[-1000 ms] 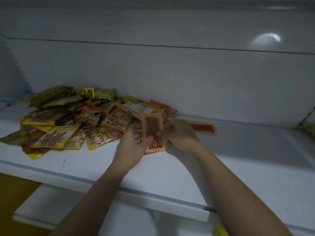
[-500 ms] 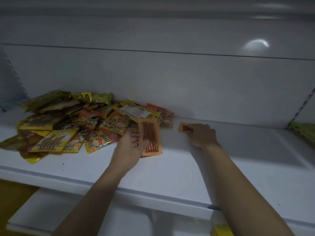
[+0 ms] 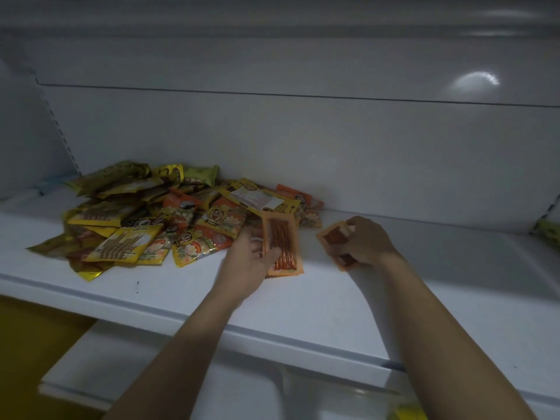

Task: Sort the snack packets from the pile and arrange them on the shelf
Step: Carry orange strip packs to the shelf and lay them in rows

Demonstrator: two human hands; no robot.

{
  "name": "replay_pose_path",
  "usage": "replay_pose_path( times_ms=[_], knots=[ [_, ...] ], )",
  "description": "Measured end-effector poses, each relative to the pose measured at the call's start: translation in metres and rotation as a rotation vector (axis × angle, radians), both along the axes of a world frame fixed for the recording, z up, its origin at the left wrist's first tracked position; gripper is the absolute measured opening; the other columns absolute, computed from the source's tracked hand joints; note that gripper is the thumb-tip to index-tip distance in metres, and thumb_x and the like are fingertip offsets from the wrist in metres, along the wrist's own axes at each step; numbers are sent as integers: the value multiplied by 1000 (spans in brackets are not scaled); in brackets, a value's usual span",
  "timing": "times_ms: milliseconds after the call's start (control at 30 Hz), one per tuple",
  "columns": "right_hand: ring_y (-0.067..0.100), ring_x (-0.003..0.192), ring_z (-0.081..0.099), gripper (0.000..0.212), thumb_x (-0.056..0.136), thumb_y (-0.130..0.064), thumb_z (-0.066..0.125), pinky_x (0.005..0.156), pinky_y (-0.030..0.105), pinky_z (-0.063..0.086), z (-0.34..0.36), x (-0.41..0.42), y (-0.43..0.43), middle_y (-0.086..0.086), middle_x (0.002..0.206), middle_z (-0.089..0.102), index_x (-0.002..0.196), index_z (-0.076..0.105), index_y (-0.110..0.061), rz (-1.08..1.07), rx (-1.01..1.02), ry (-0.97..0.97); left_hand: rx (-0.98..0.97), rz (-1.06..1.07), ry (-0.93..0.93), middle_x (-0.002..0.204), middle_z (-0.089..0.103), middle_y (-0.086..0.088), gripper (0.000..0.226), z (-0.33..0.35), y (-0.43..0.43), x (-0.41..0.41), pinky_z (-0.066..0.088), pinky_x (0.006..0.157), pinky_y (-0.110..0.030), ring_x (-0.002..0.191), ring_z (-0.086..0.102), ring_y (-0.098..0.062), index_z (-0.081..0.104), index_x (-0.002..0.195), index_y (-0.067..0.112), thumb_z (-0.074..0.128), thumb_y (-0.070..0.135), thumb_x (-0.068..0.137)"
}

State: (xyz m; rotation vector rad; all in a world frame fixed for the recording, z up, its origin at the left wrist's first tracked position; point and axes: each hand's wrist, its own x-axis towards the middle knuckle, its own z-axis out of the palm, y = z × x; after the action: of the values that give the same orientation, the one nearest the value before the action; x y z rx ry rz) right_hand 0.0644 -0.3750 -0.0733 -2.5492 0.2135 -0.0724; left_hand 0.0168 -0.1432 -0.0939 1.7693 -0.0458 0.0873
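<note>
A pile of yellow, orange and green snack packets (image 3: 157, 219) lies on the left half of the white shelf (image 3: 303, 298). My left hand (image 3: 248, 265) grips a long orange packet of red sticks (image 3: 281, 244), held upright just right of the pile. My right hand (image 3: 366, 241) holds a second orange packet (image 3: 331, 237), tilted and lifted off the shelf, with its lower corner showing below my fingers. The two packets are a short way apart.
The shelf's white back panel (image 3: 303, 147) rises behind the pile. A yellow-green packet (image 3: 548, 231) lies at the far right edge. A lower shelf (image 3: 151, 371) juts out below, with something yellow (image 3: 406, 413) on it. The shelf's right half is bare.
My right hand let go of the packet in my left hand, reached to the second orange packet lying flat on the shelf, and has picked it up and turned it.
</note>
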Motion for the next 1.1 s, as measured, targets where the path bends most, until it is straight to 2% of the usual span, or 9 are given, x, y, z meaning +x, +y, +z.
replay_pose_path(
  times_ms=[100,167,267,467,600,733,900,1000,1100],
  knots=[
    [22,94,62,40,75,-32,83,71,24,39,5,-2,10,2,97,66,107,67,-15,0,138,-158,-10,13,-3,108,71,-7,32,-1,1,0,57,87,-50,97,70,-22,52,114,21,70,12,90],
    [22,77,65,22,79,-19,81,62,25,50,10,-5,19,4,84,63,92,66,-8,-5,446,-253,-27,24,-8,106,71,-6,29,-1,2,1,57,87,-50,97,70,-21,52,107,26,70,11,89],
    [26,64,68,12,83,-4,75,56,49,59,16,-13,32,11,78,65,83,63,-2,38,951,-287,-56,35,-11,102,72,-3,28,-1,2,3,57,85,-41,93,71,-17,53,105,25,69,8,90],
    [23,78,66,11,83,0,73,78,36,55,2,-11,63,9,85,70,90,68,-7,147,843,-208,-113,64,-31,96,74,-1,29,2,3,6,58,77,-31,87,72,-12,54,113,11,69,6,89],
    [18,75,68,17,85,-2,72,71,29,54,2,-18,74,0,80,70,80,66,-17,109,760,-175,-82,84,-40,96,74,0,25,0,5,7,58,82,-38,90,71,-15,57,107,15,72,10,88],
    [-3,63,61,24,92,-13,66,59,15,44,3,-35,83,-13,72,64,74,58,-28,82,602,-179,-87,68,-46,95,73,-1,22,-1,5,8,57,84,-43,89,70,-16,58,100,20,72,10,87],
    [24,82,65,12,95,-20,62,60,20,46,-3,-56,91,5,87,66,92,52,-15,-96,534,-298,-96,-52,-76,93,73,2,27,2,2,2,59,80,-39,87,71,-13,57,96,27,71,6,87],
    [22,82,66,13,95,-24,62,62,24,47,-1,-73,93,4,89,67,96,51,-18,-158,524,-348,-181,-132,-63,86,75,6,28,5,3,-5,59,71,-28,84,72,-12,61,97,27,70,2,87],
    [10,88,68,30,89,-23,70,71,26,56,5,-93,93,-5,98,67,110,50,-19,-121,529,-344,-250,-138,-57,87,74,7,27,7,2,-10,58,72,-32,81,71,-8,61,96,28,73,5,86]
  ],
)
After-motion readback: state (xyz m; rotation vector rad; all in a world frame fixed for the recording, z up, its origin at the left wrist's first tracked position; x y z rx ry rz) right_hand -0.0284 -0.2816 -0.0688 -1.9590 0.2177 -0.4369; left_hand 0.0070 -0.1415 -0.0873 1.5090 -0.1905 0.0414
